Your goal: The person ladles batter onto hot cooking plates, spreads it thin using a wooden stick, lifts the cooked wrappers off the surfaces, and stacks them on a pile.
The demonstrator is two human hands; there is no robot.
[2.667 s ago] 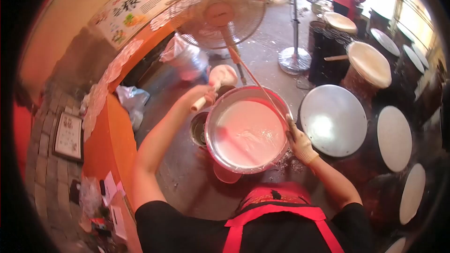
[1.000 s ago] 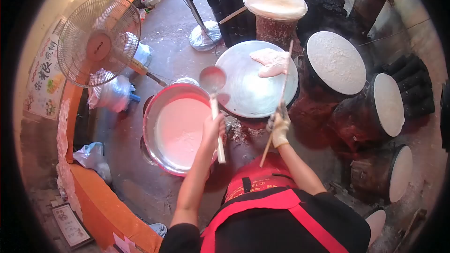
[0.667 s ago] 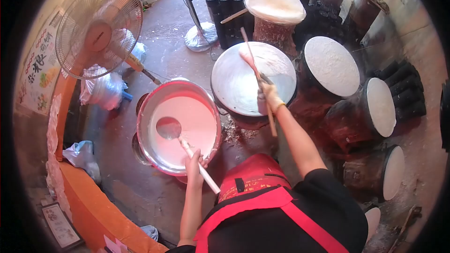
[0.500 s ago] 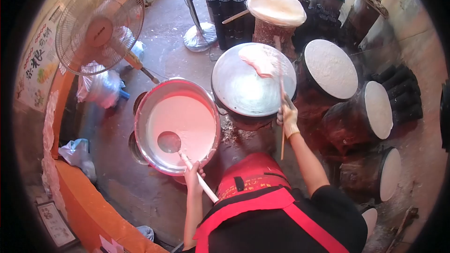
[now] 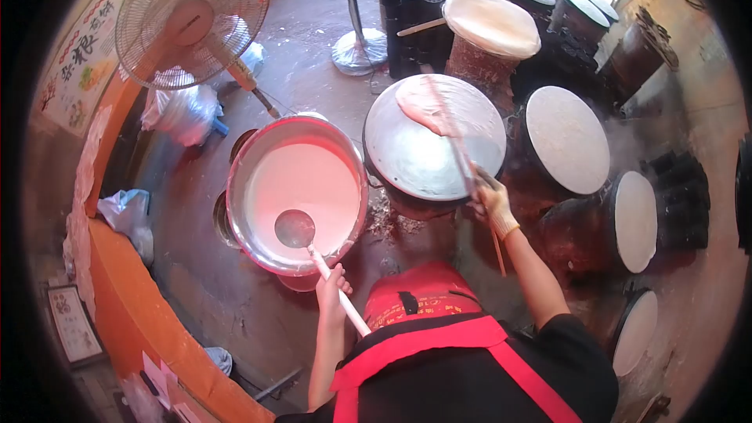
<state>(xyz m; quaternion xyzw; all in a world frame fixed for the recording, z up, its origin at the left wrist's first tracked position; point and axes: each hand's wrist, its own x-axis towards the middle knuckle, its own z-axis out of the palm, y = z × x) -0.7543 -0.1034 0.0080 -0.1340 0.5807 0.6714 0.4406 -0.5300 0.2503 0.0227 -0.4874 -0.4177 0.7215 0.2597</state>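
My left hand (image 5: 334, 291) is closed around the pale handle of a ladle (image 5: 295, 229). The ladle's round bowl hangs over the batter (image 5: 305, 180) inside a wide metal pot (image 5: 233, 215). In my right hand (image 5: 493, 200) is a long, thin wooden batter spreader (image 5: 446, 121), blurred by motion. It slants across a round griddle (image 5: 392, 158) to the right of the pot. A patch of wet batter (image 5: 419, 106) lies on the far part of the griddle, with a thin film to its right. The spreader's far end is hard to make out.
Further griddles (image 5: 568, 139) covered with pale sheets curve along the right. Behind stands a stack of round flatbreads (image 5: 491, 25) with a stick beside it. A standing fan (image 5: 192, 19) leans over from the left, beyond an orange counter edge (image 5: 149, 305). Black coal briquettes (image 5: 415, 31) stand at the back.
The spreader has swung from nearly upright to slanting up-left, and the batter on the griddle is spread wider. The ladle stays over the pot. My view has turned slightly.
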